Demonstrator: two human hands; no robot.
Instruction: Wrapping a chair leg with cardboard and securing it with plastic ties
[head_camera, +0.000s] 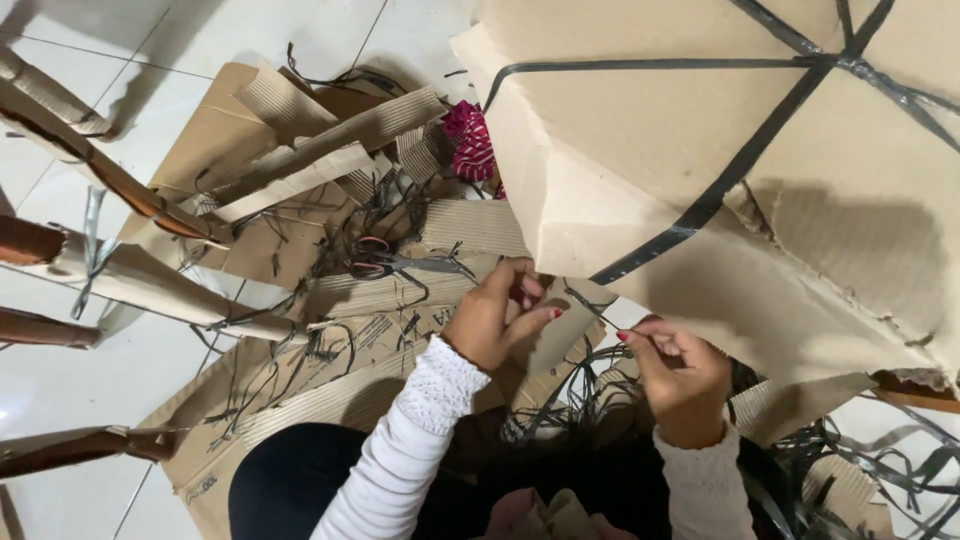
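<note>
Strapping half dealt with, judging by the scene. Left hand (495, 318) at centre frame, fingers pinched together on a thin black strap (578, 298) at the lower edge of the big cardboard bundle (640, 130) filling the upper right. Right hand (680, 375) just below and right of it, fingertips closed on the same strap. Dark bands (720, 190) still crossing the bundle, not yet removed. Loose cut straps (560, 400) and stripped corrugated pieces (300, 160) already scattered over the tiled floor (60, 180), scissors (385, 262) lying among them.
</note>
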